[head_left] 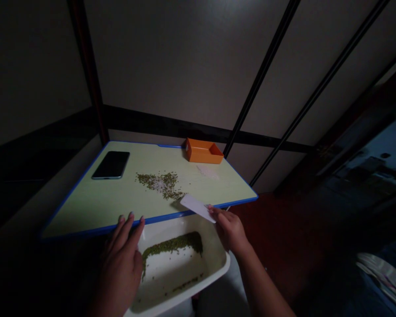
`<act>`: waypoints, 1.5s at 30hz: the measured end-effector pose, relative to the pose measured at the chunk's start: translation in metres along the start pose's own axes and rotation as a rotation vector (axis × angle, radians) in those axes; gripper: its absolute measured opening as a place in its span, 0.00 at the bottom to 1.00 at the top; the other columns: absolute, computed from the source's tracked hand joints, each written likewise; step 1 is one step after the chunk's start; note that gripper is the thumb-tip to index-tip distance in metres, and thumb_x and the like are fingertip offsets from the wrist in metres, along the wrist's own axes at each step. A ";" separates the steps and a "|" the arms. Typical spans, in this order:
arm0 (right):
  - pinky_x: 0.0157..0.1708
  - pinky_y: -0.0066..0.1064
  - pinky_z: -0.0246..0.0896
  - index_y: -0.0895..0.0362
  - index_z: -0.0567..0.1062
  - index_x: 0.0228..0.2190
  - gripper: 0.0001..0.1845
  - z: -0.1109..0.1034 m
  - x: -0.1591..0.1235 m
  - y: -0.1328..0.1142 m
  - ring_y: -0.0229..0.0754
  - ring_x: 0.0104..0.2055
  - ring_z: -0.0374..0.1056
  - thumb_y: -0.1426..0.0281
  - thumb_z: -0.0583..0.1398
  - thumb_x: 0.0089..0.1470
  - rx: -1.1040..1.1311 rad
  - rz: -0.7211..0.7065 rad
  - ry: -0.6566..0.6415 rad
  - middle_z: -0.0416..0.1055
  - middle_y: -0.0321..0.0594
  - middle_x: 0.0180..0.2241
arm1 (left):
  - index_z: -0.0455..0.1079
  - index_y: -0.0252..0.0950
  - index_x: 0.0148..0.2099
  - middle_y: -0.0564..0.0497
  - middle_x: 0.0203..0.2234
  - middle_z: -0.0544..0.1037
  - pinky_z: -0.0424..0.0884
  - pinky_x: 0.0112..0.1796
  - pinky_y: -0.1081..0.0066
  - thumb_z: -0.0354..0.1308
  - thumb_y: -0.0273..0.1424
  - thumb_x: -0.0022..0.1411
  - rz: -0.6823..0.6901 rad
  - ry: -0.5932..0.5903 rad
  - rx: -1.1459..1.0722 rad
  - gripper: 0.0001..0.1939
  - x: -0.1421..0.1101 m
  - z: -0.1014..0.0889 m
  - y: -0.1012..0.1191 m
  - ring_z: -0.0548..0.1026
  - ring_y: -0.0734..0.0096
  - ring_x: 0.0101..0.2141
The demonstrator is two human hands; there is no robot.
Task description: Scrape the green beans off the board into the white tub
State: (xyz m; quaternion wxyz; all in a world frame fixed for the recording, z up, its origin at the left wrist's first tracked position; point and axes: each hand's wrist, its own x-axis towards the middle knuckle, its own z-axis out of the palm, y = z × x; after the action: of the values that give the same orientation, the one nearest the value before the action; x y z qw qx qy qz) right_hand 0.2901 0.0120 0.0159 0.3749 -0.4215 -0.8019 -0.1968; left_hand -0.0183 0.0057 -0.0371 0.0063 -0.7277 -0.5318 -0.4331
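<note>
My right hand pinches a flat white card, its far end at the front edge of the table, beside a loose pile of green beans or seeds. White grains are mixed into the middle of that pile. My left hand has its fingers stretched out toward the table's blue edge, along the left side of a white plastic basin. More green beans or seeds lie in the basin, heaped along its far side. The basin sits under the table's front edge, above my lap.
The small pale table has a blue rim. A phone lies at its left, and an orange open box stands at the back right. White grains are spread before the box. A panelled wall rises behind.
</note>
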 end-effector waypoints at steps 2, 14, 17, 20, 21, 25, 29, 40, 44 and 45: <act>0.43 0.32 0.77 0.56 0.80 0.40 0.16 0.004 -0.003 0.005 0.44 0.46 0.80 0.78 0.53 0.61 0.003 0.039 -0.039 0.82 0.49 0.44 | 0.65 0.42 0.65 0.44 0.66 0.65 0.61 0.65 0.50 0.46 0.25 0.62 -0.014 -0.005 -0.016 0.29 0.000 0.000 -0.001 0.58 0.54 0.68; 0.47 0.33 0.74 0.52 0.80 0.44 0.18 0.026 0.009 0.035 0.45 0.50 0.78 0.78 0.58 0.54 0.056 0.304 -0.137 0.80 0.44 0.49 | 0.65 0.41 0.64 0.43 0.65 0.66 0.62 0.64 0.50 0.46 0.27 0.62 -0.003 -0.030 -0.012 0.29 0.002 0.001 -0.004 0.58 0.53 0.68; 0.41 0.29 0.74 0.52 0.80 0.43 0.20 0.031 0.019 0.050 0.44 0.43 0.79 0.79 0.55 0.54 0.026 0.369 -0.118 0.82 0.40 0.45 | 0.65 0.40 0.64 0.41 0.65 0.66 0.63 0.63 0.49 0.46 0.27 0.63 0.022 -0.018 0.004 0.28 0.002 0.002 -0.006 0.58 0.52 0.68; 0.33 0.25 0.69 0.54 0.79 0.39 0.18 0.035 0.029 0.064 0.42 0.34 0.78 0.79 0.54 0.53 -0.008 0.429 -0.112 0.82 0.40 0.37 | 0.64 0.41 0.65 0.42 0.66 0.65 0.64 0.63 0.50 0.46 0.27 0.63 0.035 -0.007 0.004 0.28 0.001 0.003 -0.007 0.58 0.53 0.68; 0.31 0.24 0.67 0.54 0.79 0.36 0.16 0.036 0.032 0.068 0.41 0.31 0.76 0.79 0.54 0.53 -0.013 0.452 -0.114 0.81 0.39 0.33 | 0.64 0.41 0.65 0.42 0.66 0.65 0.64 0.63 0.50 0.46 0.27 0.63 0.036 -0.007 0.000 0.28 0.001 0.003 -0.008 0.58 0.53 0.68; 0.26 0.23 0.61 0.54 0.76 0.32 0.13 0.037 0.038 0.076 0.40 0.25 0.72 0.77 0.53 0.53 -0.045 0.530 -0.100 0.78 0.37 0.26 | 0.63 0.43 0.66 0.44 0.66 0.65 0.63 0.64 0.50 0.46 0.27 0.63 0.031 -0.002 -0.008 0.29 -0.001 0.003 -0.009 0.57 0.54 0.68; 0.30 0.26 0.68 0.55 0.77 0.39 0.15 0.033 0.027 0.064 0.43 0.30 0.76 0.75 0.52 0.57 -0.063 0.459 -0.024 0.81 0.43 0.32 | 0.63 0.44 0.66 0.45 0.66 0.65 0.62 0.64 0.50 0.46 0.27 0.62 0.017 -0.009 -0.021 0.30 0.000 0.003 -0.008 0.57 0.54 0.68; 0.43 0.33 0.77 0.56 0.78 0.38 0.15 0.008 -0.005 -0.002 0.44 0.45 0.80 0.77 0.52 0.62 0.024 -0.026 0.051 0.82 0.49 0.42 | 0.65 0.40 0.64 0.41 0.65 0.66 0.63 0.63 0.48 0.45 0.27 0.63 0.018 -0.009 0.003 0.28 0.001 -0.001 -0.002 0.58 0.52 0.68; 0.44 0.35 0.77 0.56 0.79 0.38 0.15 0.011 -0.005 0.001 0.45 0.46 0.80 0.77 0.52 0.63 0.032 0.032 -0.018 0.82 0.51 0.43 | 0.65 0.42 0.64 0.43 0.65 0.66 0.63 0.64 0.50 0.46 0.27 0.62 0.020 -0.005 0.003 0.28 0.002 0.000 -0.003 0.58 0.53 0.68; 0.44 0.36 0.77 0.56 0.79 0.38 0.15 0.013 -0.006 0.003 0.46 0.46 0.79 0.77 0.53 0.62 0.047 0.045 -0.035 0.81 0.52 0.44 | 0.65 0.43 0.64 0.44 0.65 0.66 0.63 0.64 0.50 0.47 0.27 0.62 0.015 -0.008 -0.003 0.29 0.002 0.000 -0.003 0.58 0.53 0.68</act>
State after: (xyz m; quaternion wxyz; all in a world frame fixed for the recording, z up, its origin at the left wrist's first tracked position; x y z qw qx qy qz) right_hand 0.2887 0.0185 0.0035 0.3747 -0.4338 -0.8032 -0.1623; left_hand -0.0206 0.0090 -0.0370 0.0063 -0.7333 -0.5258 -0.4309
